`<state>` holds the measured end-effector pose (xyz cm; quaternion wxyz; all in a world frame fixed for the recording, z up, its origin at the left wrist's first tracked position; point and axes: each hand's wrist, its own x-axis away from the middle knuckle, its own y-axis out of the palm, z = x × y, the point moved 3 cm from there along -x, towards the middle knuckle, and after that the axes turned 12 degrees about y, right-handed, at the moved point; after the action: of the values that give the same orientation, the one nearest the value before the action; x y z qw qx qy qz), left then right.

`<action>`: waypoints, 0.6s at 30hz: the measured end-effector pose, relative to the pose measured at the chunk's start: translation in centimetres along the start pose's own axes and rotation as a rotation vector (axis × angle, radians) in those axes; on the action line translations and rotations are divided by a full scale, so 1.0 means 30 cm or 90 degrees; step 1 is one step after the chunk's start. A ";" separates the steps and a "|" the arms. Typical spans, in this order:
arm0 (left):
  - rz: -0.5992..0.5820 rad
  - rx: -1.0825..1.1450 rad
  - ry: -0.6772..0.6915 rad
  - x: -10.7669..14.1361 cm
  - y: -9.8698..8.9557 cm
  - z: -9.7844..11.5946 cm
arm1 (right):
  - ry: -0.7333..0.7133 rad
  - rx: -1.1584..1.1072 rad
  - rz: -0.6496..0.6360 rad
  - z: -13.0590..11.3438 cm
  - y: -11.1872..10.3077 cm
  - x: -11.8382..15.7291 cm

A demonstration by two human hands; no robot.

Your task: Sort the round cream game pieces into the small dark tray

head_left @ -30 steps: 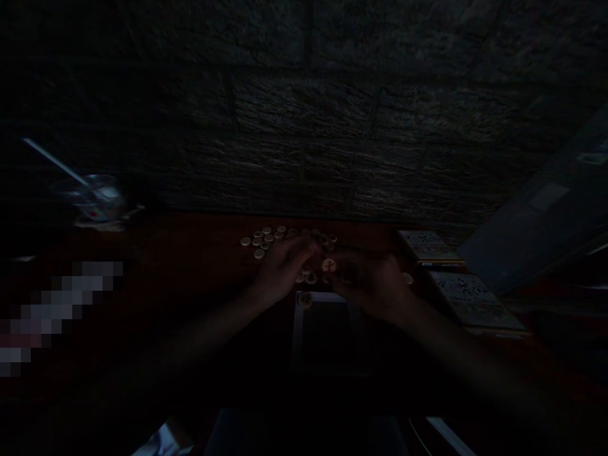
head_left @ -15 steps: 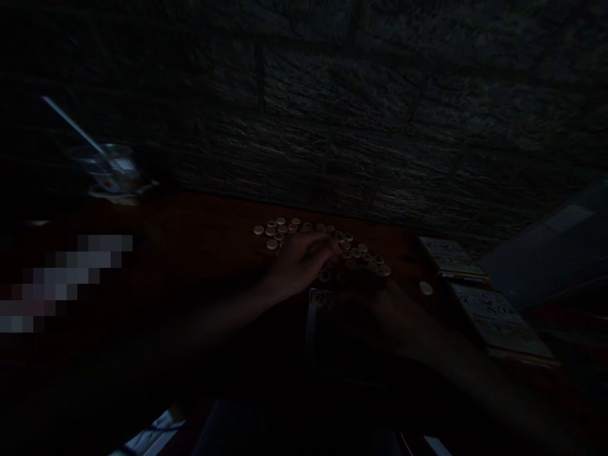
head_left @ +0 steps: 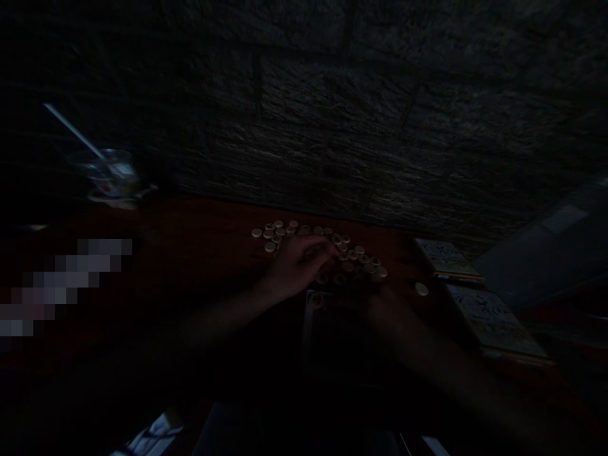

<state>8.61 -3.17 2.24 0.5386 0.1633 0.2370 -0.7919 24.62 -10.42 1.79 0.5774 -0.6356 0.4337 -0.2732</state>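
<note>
Round pale game discs (head_left: 352,254), some with dark characters like Chinese chess pieces, lie loosely spread near the wall. Over their middle is my left hand (head_left: 299,263), its fingers curled and the thumb against the fingertips. Whatever sits in that pinch is too dark to make out. Nearer to me is a dark shallow box (head_left: 308,329) with a pale edge, and one marked disc (head_left: 317,301) lies in its far left corner. Above the right part of this box my right hand (head_left: 380,307) reaches in from the right, its fingers lost in shadow.
Two flat printed boxes (head_left: 496,320) lie at the right, with a single disc (head_left: 421,289) beside them. A clear cup (head_left: 116,174) with a straw stands at the far left. A rough stone wall (head_left: 304,126) borders the back of the wooden table (head_left: 204,228).
My right hand has shifted slightly left and lower, and discs behind it show a bit more. My left hand stays nearly in place. The view has tilted a little.
</note>
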 end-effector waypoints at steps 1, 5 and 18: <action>0.002 -0.001 0.000 -0.001 0.000 -0.001 | 0.000 -0.004 0.001 0.000 0.000 0.001; 0.006 -0.006 0.000 -0.004 0.000 -0.005 | 0.005 -0.024 0.011 0.001 -0.008 0.003; 0.049 -0.124 0.057 -0.002 -0.030 -0.009 | 0.009 -0.151 0.096 0.010 -0.050 -0.013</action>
<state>7.79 -2.70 2.21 0.5707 0.1544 0.3304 -0.7357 25.05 -9.99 3.25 0.5140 -0.6627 0.5139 -0.1803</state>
